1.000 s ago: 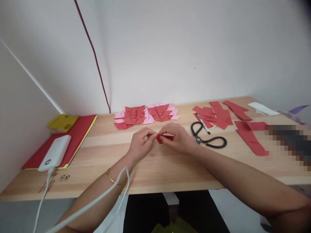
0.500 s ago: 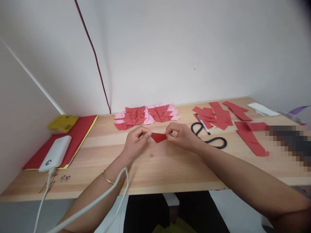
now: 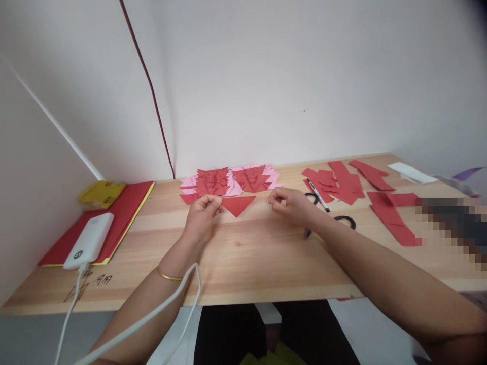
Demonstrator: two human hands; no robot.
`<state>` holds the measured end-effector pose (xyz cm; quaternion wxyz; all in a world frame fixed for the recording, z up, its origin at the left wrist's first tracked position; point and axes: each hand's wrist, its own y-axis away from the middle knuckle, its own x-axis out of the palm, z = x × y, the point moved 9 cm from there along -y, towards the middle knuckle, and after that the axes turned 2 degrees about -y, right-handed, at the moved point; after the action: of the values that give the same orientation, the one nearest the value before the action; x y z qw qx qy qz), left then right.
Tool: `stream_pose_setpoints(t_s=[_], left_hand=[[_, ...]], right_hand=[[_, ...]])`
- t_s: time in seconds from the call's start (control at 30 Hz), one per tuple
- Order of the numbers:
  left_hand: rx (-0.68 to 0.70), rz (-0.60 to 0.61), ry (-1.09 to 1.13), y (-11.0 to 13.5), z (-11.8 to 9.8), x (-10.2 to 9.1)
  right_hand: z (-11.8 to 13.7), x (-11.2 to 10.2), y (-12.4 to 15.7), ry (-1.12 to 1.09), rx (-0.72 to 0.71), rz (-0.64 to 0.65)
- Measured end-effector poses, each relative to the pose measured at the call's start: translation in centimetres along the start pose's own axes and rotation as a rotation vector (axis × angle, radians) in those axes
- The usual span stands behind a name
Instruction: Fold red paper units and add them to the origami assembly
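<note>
My left hand (image 3: 202, 215) is closed, pinching the left corner of a small red paper triangle (image 3: 238, 205) between thumb and fingers. The triangle points down toward me, just above the wooden table. To the right of it, my right hand (image 3: 289, 205) is apart from the paper, its fingers curled in with nothing visible in them. Black-handled scissors (image 3: 345, 220) lie under and beside my right wrist, partly hidden by the forearm. Behind the triangle are rows of folded red paper pieces (image 3: 249, 178) and pink paper pieces (image 3: 233, 188).
Red paper cutouts (image 3: 347, 182) and a white pen (image 3: 318, 194) lie at the right, with a white strip (image 3: 413, 172) farther back. On the left, a white power bank (image 3: 89, 239) and yellow packet (image 3: 102, 195) rest on red sheets (image 3: 63, 242). A white cable (image 3: 144, 322) crosses my left forearm.
My right hand has let go of the triangle's right corner and moved right and slightly up. My left hand has shifted left with the paper, showing more of it.
</note>
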<state>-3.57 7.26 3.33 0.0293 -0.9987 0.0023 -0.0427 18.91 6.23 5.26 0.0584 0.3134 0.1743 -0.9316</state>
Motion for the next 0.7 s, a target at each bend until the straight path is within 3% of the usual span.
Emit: stream_pose_setpoints(t_s=[0.13,0.33,0.53,0.7], left_hand=[[-0.028,0.025,0.073,-0.2,0.1,0.1],[-0.024,0.063,-0.002,0.3,0.1,1.1],[0.046,0.098,-0.198,0.5,-0.1,1.6],[0.267,-0.090,-0.437,1.0,-2.1,0.0]], right_hand=[[-0.3,-0.4,0.0,-0.088,0.036,-0.045],[1.0,2.4,0.6,-0.389,0.087,0.121],[1.7,1.7,0.6,-0.188,0.007,0.052],[2.5,0.7,0.8,-0.055,-0.097,-0.061]])
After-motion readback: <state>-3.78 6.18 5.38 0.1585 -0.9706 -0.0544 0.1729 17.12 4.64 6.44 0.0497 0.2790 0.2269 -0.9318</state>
